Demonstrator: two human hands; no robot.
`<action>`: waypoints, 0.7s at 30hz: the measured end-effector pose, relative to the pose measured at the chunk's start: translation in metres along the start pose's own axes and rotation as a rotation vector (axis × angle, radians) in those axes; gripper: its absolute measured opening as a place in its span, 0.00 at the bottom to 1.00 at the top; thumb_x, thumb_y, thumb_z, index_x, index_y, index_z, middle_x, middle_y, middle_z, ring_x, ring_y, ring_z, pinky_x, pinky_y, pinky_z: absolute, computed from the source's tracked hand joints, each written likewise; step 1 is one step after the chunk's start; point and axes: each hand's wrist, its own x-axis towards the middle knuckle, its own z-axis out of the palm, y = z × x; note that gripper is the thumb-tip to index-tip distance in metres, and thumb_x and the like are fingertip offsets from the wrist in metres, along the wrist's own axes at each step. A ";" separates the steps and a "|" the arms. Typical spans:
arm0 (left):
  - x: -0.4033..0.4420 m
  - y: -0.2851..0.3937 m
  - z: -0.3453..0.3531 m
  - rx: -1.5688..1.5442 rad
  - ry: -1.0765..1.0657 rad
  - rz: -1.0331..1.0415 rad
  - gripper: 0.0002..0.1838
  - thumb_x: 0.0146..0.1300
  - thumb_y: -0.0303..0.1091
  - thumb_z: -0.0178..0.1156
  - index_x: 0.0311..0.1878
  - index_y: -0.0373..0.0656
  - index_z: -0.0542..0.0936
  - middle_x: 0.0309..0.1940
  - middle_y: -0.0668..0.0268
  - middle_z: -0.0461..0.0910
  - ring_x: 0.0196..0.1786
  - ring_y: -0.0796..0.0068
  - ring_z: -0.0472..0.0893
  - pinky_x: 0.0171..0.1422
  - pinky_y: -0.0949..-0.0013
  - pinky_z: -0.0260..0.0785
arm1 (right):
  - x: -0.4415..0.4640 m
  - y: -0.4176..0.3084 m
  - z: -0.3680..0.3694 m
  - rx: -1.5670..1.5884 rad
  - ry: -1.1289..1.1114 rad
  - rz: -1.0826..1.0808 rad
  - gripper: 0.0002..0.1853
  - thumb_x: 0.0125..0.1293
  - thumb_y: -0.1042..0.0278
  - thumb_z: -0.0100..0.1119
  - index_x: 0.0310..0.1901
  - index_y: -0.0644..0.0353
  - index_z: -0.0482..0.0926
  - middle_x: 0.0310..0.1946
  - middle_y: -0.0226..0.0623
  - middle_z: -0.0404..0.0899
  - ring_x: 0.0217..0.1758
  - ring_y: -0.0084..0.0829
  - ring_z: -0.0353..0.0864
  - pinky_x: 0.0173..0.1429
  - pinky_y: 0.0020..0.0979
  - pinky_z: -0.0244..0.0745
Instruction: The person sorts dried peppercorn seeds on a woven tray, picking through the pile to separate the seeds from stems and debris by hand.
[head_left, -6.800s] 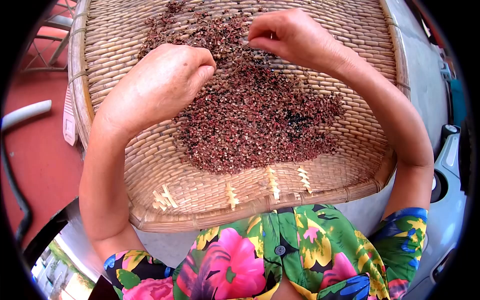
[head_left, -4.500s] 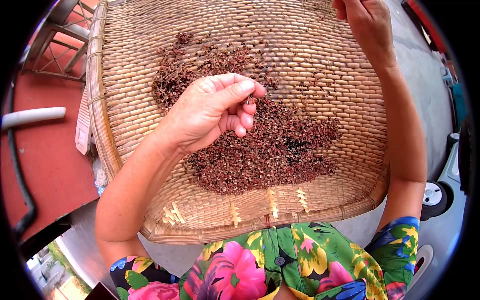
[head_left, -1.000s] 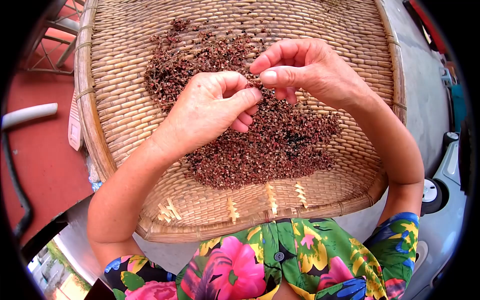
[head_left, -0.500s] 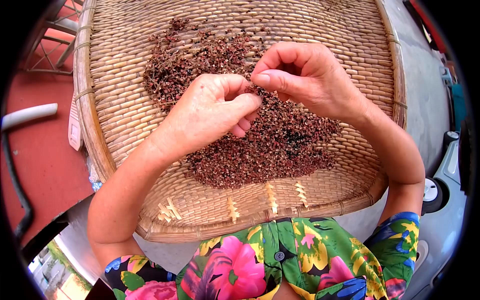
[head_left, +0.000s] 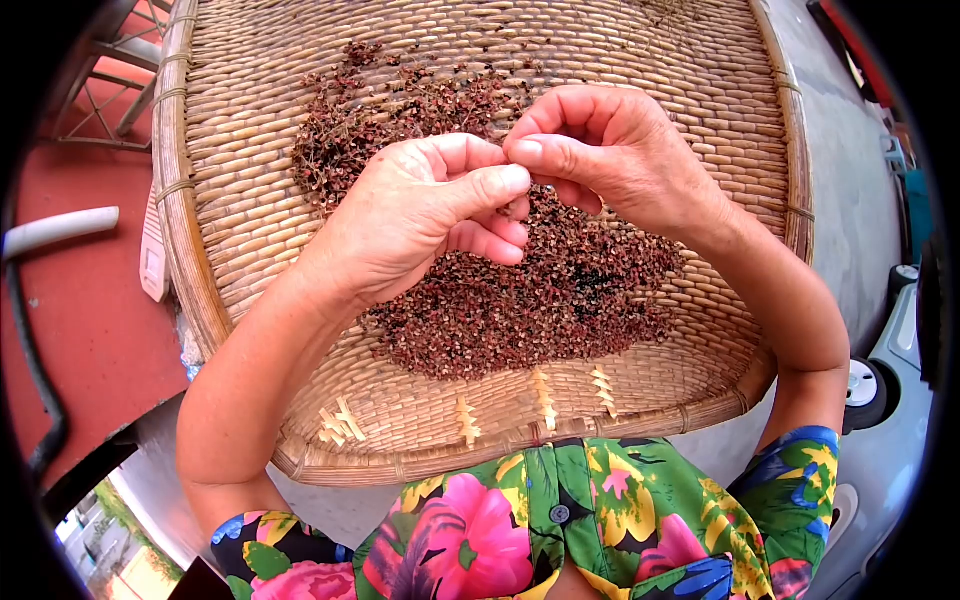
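Note:
A pile of dried reddish-brown husks with black seeds (head_left: 530, 310), which look like Sichuan peppercorns, is spread on a woven bamboo tray (head_left: 255, 230). Above its middle my left hand (head_left: 430, 205) is closed, thumb against index finger, other fingers curled. A few dark peppercorns show beneath its thumb. My right hand (head_left: 610, 160) pinches with thumb and index finger, and its fingertips meet those of my left. Whatever lies between the right fingertips is too small or hidden to make out. A stemmier heap of peppercorns (head_left: 390, 115) lies beyond the left hand.
The tray has a raised bound rim (head_left: 180, 200) and lighter woven patches near my body. To the left are a red surface (head_left: 85, 290), a pale pipe (head_left: 60, 230) and a metal frame (head_left: 115, 90). A grey-blue wheeled object (head_left: 890, 370) stands at right.
My left hand has risen slightly and turned, bringing its fingertips against the right ones. The peppercorns in it are now more hidden. My right hand has barely moved.

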 end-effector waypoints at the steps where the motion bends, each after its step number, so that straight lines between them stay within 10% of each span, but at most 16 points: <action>1: 0.000 -0.001 -0.001 0.000 0.000 0.000 0.12 0.62 0.35 0.52 0.42 0.35 0.72 0.30 0.62 0.76 0.29 0.75 0.79 0.32 0.74 0.77 | 0.000 0.000 0.000 0.000 0.000 0.000 0.10 0.61 0.64 0.56 0.33 0.63 0.76 0.19 0.24 0.72 0.19 0.12 0.67 0.21 0.15 0.63; 15: 0.000 0.006 -0.006 -0.067 0.005 -0.062 0.10 0.63 0.34 0.46 0.35 0.36 0.72 0.24 0.62 0.75 0.23 0.75 0.77 0.25 0.73 0.74 | -0.003 -0.012 -0.013 -0.571 0.105 -0.232 0.07 0.57 0.69 0.57 0.30 0.65 0.74 0.18 0.35 0.72 0.22 0.23 0.71 0.28 0.28 0.67; 21: -0.002 0.008 -0.007 -0.157 -0.022 -0.057 0.09 0.63 0.30 0.44 0.37 0.35 0.72 0.25 0.61 0.75 0.24 0.73 0.77 0.26 0.72 0.75 | -0.003 -0.020 -0.031 -0.793 0.311 -0.568 0.06 0.62 0.70 0.54 0.35 0.64 0.73 0.22 0.22 0.69 0.23 0.12 0.64 0.25 0.15 0.61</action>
